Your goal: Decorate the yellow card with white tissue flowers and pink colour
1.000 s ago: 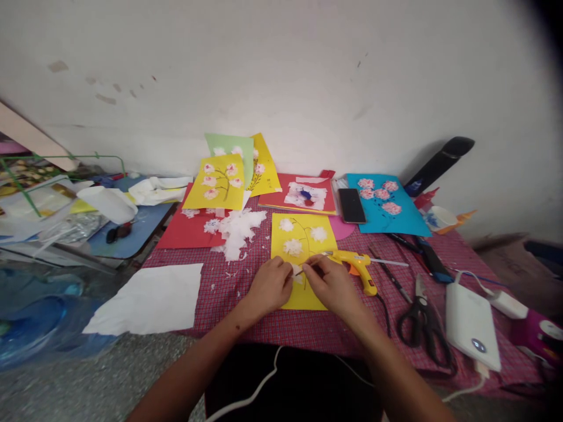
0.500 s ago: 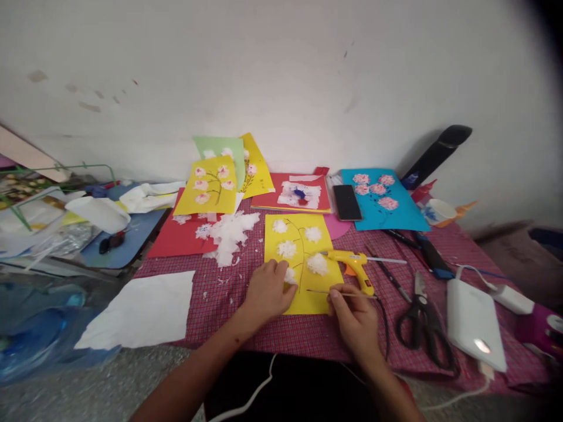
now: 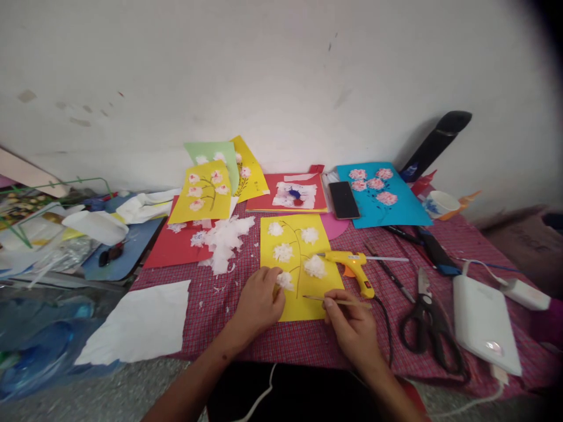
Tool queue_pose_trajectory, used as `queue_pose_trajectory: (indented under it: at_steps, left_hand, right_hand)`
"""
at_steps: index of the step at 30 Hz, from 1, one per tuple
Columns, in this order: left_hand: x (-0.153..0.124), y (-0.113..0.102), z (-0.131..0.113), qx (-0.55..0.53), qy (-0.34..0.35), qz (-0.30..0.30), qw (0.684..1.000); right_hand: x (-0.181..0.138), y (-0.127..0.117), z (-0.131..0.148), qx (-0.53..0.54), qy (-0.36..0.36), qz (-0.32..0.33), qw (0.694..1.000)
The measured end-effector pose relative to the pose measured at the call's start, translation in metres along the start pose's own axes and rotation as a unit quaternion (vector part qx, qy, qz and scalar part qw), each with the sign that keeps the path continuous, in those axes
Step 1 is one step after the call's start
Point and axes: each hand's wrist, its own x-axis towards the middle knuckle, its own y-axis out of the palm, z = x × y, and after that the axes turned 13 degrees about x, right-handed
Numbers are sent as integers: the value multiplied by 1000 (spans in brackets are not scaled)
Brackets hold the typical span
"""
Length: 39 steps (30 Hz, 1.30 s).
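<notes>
A yellow card point(image 3: 323, 308) lies before me with a drawn brown branch and several white crumpled-paper flowers. My left hand point(image 3: 261, 299) rests at the card's lower left edge, beside the lowest paper flower point(image 3: 285, 281). Its thumb and forefinger are apart, with nothing visible between them. My right hand point(image 3: 354, 325) pinches a thin wooden stick point(image 3: 314, 298), which lies nearly level over the card's lower part, its tip pointing left. A yellow glue gun point(image 3: 352, 259) with a glue stick in its back touches the card's right side, nozzle toward a flower.
Black scissors point(image 3: 424, 310), a white power bank point(image 3: 486, 328) and a dark pen point(image 3: 393, 275) lie to the right. Behind are a phone point(image 3: 344, 200) and a blue flower card point(image 3: 411, 208). Torn white paper point(image 3: 226, 237) and a white sheet point(image 3: 141, 322) lie left.
My left hand has drawn slightly left off the lowest paper flower, leaving more of it visible. The stick in my right hand stays low over the card. The view has shifted slightly.
</notes>
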Motion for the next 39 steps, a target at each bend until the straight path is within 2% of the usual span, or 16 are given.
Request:
queue_pose_trajectory:
  at_steps: [3,7,12,19,25,33,36,39]
  left_hand:
    - [-3,-4,9,-9,-1,-9,1000]
    - [-7,-8,19,32,14,-12,999]
    - [-12,-10,19,44,49,11,998]
    - [-12,-10,20,-2,50,1,999]
    - [-8,-9,20,19,89,31,995]
    - [-9,-10,21,0,93,28,995]
    - [-5,-13,24,-3,78,16,997]
    - [2,-15,26,17,94,22,995]
  right_hand:
    - [0,-1,-1,-23,-14,-7,1000]
    - [0,-3,-1,-58,-15,48,997]
    - [0,-3,-1,-93,-26,91,991]
    - [0,-4,-3,-100,-24,76,992]
    - [2,-2,0,-99,-32,71,992]
    - [2,-3,-2,-101,-27,77,991]
    - [1,-3,-3,-101,-28,81,991]
    - [1,-4,-2,-103,-37,85,990]
